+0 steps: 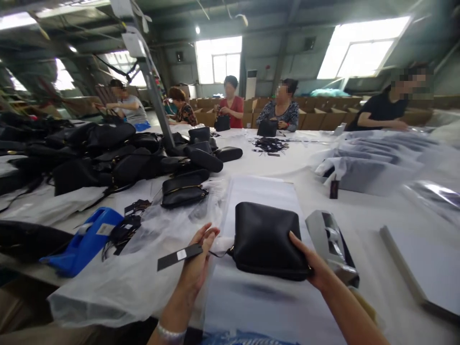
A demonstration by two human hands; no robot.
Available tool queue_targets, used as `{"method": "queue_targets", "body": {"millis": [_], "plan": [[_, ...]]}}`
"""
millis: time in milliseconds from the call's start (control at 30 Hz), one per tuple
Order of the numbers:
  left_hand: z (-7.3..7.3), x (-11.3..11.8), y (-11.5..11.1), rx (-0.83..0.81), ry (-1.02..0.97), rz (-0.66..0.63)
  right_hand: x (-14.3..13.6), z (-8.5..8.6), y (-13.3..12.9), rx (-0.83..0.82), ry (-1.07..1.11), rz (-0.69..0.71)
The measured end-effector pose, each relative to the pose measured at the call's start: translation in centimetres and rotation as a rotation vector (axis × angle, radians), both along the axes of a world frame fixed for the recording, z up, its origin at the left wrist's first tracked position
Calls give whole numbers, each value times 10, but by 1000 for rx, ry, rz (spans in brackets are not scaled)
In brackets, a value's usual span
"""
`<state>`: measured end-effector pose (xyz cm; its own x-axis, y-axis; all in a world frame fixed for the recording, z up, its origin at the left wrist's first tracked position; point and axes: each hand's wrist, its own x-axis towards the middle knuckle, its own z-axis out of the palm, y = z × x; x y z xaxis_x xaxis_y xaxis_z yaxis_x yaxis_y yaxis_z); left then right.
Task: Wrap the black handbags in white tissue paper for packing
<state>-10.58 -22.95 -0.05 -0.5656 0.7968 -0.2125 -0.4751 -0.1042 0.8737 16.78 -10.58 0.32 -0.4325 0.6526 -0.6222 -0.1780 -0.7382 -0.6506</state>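
Note:
My right hand (311,261) grips the lower right corner of a black handbag (268,237), thumb on its front face. The bag is held tilted above a white sheet (264,191) on the table. Beside the bag's left edge, my left hand (201,251) has its palm turned up and its fingers apart and slightly curled. A black hang tag (179,257) with a small white label lies across that wrist. Its dark cord runs to the bag's lower left corner. The fingers of my right hand behind the bag are hidden.
Translucent plastic bags (118,282) spread at left, near a blue tape dispenser (86,239). A heap of black bags (104,153) fills the far left, around a metal post (154,86). A grey device (330,244) stands at right, before wrapped bags (377,163). Several people work across the table.

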Motion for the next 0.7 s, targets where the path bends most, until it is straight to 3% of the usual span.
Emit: {"method": "queue_targets", "body": {"millis": [167, 300, 500, 700], "plan": [[-18, 3, 8, -146, 286, -56, -3, -24, 16, 195, -19, 5], [-25, 3, 15, -163, 361, -59, 1, -32, 19, 256, -4, -15], [-9, -7, 15, -172, 259, -73, 2, -30, 21, 330, 2, -61], [-1, -21, 2, -171, 147, -66, 3, -43, 25, 399, -33, -74]]}}
